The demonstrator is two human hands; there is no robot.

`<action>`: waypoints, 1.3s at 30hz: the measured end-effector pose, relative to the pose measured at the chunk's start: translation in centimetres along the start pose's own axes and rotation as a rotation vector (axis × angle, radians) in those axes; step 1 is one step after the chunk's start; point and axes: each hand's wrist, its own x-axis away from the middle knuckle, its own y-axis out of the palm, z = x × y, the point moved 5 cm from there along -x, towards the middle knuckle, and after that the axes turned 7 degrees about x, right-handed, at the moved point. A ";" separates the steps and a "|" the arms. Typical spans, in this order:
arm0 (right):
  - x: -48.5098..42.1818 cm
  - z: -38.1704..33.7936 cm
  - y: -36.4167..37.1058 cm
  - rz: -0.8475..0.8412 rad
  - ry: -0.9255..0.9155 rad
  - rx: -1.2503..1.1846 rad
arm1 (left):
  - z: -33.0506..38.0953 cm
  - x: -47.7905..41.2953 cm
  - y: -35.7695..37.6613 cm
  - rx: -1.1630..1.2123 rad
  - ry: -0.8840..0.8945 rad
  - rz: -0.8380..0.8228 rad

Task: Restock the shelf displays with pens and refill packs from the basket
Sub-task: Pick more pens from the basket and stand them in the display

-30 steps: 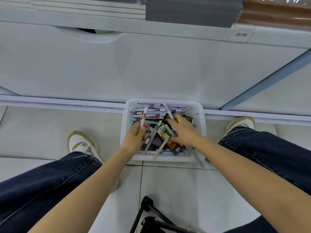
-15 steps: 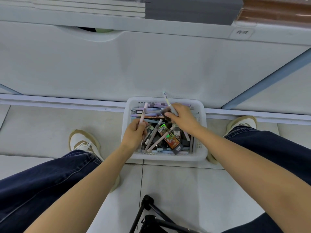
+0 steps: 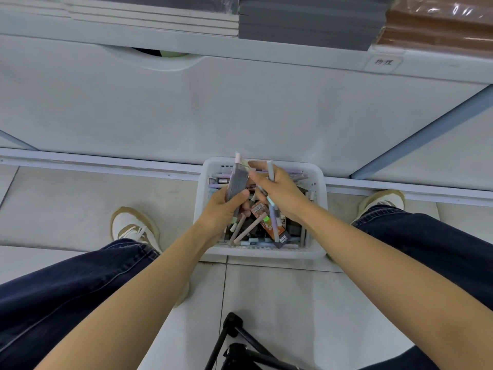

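- Looking nearest first, what's at the feet?
- A black tripod (image 3: 236,340) stands on the floor tiles between the knees. It would be easy to kick when rising.
- And the hands?
- Both are over the white basket (image 3: 317,253), which sits on the floor against the foot of the shelf unit. The left hand (image 3: 222,209) grips a flat grey pack (image 3: 237,182) upright, bundled with a few pens. A pink-tipped pen (image 3: 237,157) pokes up above the pack. The right hand (image 3: 278,192) is curled round a grey pen (image 3: 270,169), with its forefinger reaching toward the pack.
- So the step is gathering a handful?
- I'd judge so, with the grey pen about to join the left bundle. Lay it parallel with the others, tips one way. Then clamp the lot against the pack with the thumb so nothing slides out.
- What's left in the basket?
- Plenty. Loose pens lie crossed over each other, and an orange refill pack (image 3: 268,229) sits near the middle. Lift pieces straight up rather than dragging them, or the tangle will likely come too.
- And farther off?
- Above the white panel, the shelf (image 3: 293,56) carries stacked notebooks, a grey stack (image 3: 306,22) and a brown stack (image 3: 440,30) to its right. No pen display shows, so I cannot tell where these go.
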 end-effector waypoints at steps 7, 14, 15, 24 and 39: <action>0.4 -0.7 -1.1 0.130 0.023 0.002 | 1.1 0.0 -0.9 0.298 -0.047 0.204; 1.7 -2.6 0.5 -0.096 -0.006 0.097 | 3.7 0.5 -0.5 0.273 -0.019 0.290; 1.8 -2.9 0.2 -0.077 0.008 0.071 | 4.1 0.6 -0.7 0.263 -0.002 0.322; 2.3 -8.5 -1.9 0.075 -0.026 -0.436 | 5.7 3.2 0.8 -0.042 -0.027 0.110; 6.0 -15.3 -4.1 0.487 -0.128 -0.157 | 10.6 7.7 4.3 0.132 0.134 -0.074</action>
